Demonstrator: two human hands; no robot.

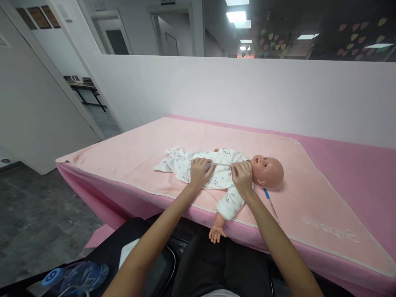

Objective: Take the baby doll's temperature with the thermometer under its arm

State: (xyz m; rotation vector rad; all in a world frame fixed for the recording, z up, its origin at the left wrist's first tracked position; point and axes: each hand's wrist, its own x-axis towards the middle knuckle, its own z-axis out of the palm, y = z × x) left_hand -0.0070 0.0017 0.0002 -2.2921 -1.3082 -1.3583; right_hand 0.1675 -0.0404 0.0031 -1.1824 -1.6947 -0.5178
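A baby doll (pixel 268 170) lies on its back across the pink-covered table, head to the right, in a white printed romper (pixel 185 163). My left hand (pixel 200 171) is closed at the middle of the romper's front. Near the doll's neck, my right hand (pixel 242 173) is closed at the romper's upper chest. A thin pale edge, apparently of the romper, runs taut between my fingers. The doll's near arm (pixel 217 227) hangs over the table's front edge, palm up. Its far arm is mostly hidden behind its body.
A thin stick with a blue end (pixel 269 199) lies beside the doll's head, on a light pink mat (pixel 309 206). Behind the table stands a white wall (pixel 247 95) with glass above. A plastic bottle (pixel 80 276) and a white object (pixel 126 252) are at the lower left.
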